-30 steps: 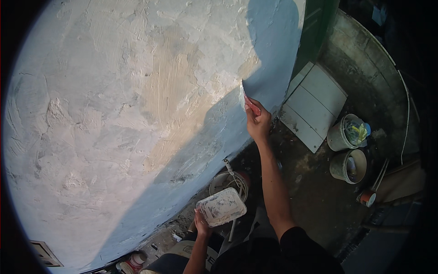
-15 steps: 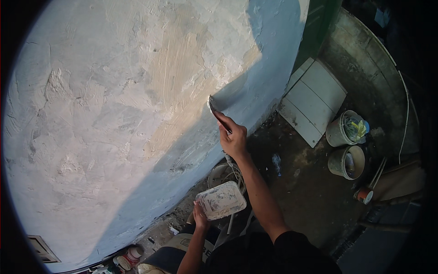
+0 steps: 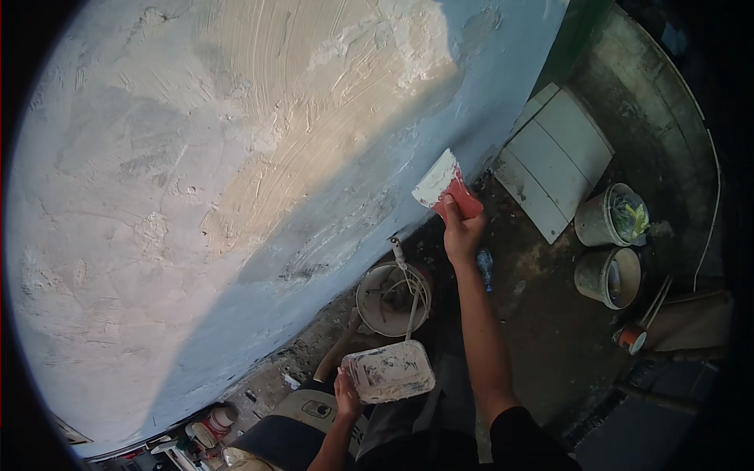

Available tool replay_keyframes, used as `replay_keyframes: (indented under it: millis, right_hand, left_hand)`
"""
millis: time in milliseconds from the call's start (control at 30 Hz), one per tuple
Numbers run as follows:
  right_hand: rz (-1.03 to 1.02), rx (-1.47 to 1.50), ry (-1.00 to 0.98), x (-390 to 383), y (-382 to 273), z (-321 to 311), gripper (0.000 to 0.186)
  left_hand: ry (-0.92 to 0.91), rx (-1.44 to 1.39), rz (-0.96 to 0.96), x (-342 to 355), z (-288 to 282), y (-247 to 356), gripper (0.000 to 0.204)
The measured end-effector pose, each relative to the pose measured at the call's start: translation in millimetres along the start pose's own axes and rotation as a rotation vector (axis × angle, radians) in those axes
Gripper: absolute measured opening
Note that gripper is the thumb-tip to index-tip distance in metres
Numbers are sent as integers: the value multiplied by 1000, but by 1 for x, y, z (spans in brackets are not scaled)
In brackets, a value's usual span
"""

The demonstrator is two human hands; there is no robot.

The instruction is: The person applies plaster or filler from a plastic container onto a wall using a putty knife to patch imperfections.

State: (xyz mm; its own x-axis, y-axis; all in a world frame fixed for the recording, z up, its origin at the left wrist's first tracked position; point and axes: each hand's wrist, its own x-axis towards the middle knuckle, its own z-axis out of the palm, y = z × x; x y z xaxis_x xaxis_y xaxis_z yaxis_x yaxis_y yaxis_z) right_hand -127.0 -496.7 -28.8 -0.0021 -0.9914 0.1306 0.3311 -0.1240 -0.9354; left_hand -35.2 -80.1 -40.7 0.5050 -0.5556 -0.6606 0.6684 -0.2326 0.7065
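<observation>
My right hand (image 3: 462, 229) grips a red putty knife (image 3: 463, 202), its wide blade coated in white paste and tilted toward me just off the wall's lower part. The wall (image 3: 141, 235) is rough with white and cream patches of filler, partly in shade. Below, my left hand (image 3: 347, 392) holds a shallow rectangular tray (image 3: 393, 367) by its left edge, smeared with whitish paste. Behind the tray stands a bucket (image 3: 367, 312) with a coiled white cord or hose and a pole in it, at the wall's foot.
Leaning pale boards (image 3: 569, 145) are beside a green panel (image 3: 565, 51). Two buckets (image 3: 593, 220) stand on the right, one holding plastic bags. A small orange-and-white can (image 3: 632, 337) with sticks, a plastic bottle (image 3: 485, 267) and a curved concrete wall (image 3: 660, 102) also show. More containers (image 3: 212, 424) lie bottom left.
My right hand moved down-left along the wall, then back right, turning the knife so its coated blade faces up. My left hand and tray sit slightly lower in view.
</observation>
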Motion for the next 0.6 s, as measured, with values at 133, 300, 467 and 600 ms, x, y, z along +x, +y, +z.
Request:
replay_keyframes:
  millis: [133, 300, 467, 600]
  right_hand:
    - [-148, -164, 155, -2, 30, 19, 24]
    - [-413, -410, 117, -33, 48, 91, 37]
    - [-369, -382, 100, -46, 38, 106, 46]
    - [-335, -371, -14, -66, 30, 109, 58]
  left_hand:
    - [48, 128, -71, 3, -19, -28, 47]
    - [78, -27, -172, -3, -11, -26, 50]
    - [107, 35, -151, -4, -8, -22, 56]
    - [53, 101, -178, -1, -3, -12, 57]
